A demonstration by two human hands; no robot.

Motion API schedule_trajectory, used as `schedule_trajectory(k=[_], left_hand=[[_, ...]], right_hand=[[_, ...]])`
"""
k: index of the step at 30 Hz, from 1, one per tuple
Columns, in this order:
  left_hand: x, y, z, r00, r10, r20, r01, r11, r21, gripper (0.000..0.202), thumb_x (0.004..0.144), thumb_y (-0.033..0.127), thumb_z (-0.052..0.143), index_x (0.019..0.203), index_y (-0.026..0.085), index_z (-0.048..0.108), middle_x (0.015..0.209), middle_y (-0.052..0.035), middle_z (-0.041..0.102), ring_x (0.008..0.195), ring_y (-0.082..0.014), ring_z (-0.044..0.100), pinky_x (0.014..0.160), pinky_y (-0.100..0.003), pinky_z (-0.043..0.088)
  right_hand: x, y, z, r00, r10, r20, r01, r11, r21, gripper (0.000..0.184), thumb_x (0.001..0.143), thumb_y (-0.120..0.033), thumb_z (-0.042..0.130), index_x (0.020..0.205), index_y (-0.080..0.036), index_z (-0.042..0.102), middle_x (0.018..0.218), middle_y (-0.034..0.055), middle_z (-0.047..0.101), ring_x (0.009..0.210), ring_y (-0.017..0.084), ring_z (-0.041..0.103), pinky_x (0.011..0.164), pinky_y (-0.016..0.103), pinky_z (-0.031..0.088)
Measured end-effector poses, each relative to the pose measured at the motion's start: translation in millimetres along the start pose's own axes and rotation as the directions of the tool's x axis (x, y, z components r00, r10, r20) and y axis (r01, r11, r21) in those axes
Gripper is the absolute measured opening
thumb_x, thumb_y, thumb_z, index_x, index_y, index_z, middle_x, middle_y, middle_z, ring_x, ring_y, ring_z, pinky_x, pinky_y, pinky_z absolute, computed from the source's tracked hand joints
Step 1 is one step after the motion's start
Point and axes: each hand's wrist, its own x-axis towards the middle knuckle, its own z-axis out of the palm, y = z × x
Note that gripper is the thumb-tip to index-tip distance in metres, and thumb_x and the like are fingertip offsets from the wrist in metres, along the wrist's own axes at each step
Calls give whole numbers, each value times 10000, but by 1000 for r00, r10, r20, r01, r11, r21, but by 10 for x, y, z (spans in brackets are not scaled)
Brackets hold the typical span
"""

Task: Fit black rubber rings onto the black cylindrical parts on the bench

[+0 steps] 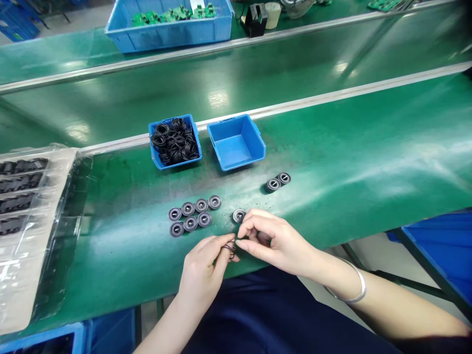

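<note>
green bench (354, 162): two blue bins (241, 142) at the back, the left holding black coils (176, 142).
left hand (208, 258): fingers pinched on a thin black cable loop (231, 250).
right hand (275, 241): fingertips at the loop; i can't tell if they grip it.
round black part (238, 215): just beyond right fingers; seven others (188, 209) left, two others (273, 184) right.

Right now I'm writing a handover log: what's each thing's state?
Black cable: looped
Left hand: pinching black cable
Right hand: fingertips at cable, grip unclear
Cable bin: full of coils
Other small bin: upright
Seven round parts: two rows
Paired round parts: adjacent
Lone round part: by right hand
Large bin: holding green parts
Plastic tray: holding dark parts
</note>
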Motion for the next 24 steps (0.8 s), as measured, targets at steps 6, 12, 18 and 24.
schedule_trajectory(k=[6,12,18,24], left_hand=[[38,-3,24,1000,22,8,-22,1000,-5,213,952,127,570,1110,194,697,803,1,755,778,-133,720,758,-228,585],[27,-52,-5,999,33,-41,-33,999,-6,233,974,122,542,1151,191,676,830,0,743,761,-108,708,759,-213,582],[0,-92,35,972,234,-23,-228,961,157,267,948,61,549,1176,154,652,970,-71,742,875,-145,710,807,-255,586],[49,-128,69,899,437,41,-421,834,357,267,923,58,584,1172,131,644,1173,-146,720,1139,-250,675,981,-414,564]], right_hand=[[38,-22,-23,1000,-22,9,22,1000,-19,141,957,-241,617,830,-182,631,776,18,538,702,130,525,610,249,433],[151,63,-132,985,128,-119,-124,991,42,172,939,-251,619,791,-166,623,783,12,538,678,115,526,605,236,430],[240,190,-130,971,183,-151,-184,983,6,174,926,-257,620,784,-158,628,781,7,546,657,110,517,601,241,422],[262,227,-117,973,163,-164,-164,986,9,154,908,-230,622,773,-158,607,784,6,545,649,105,527,596,233,442]])
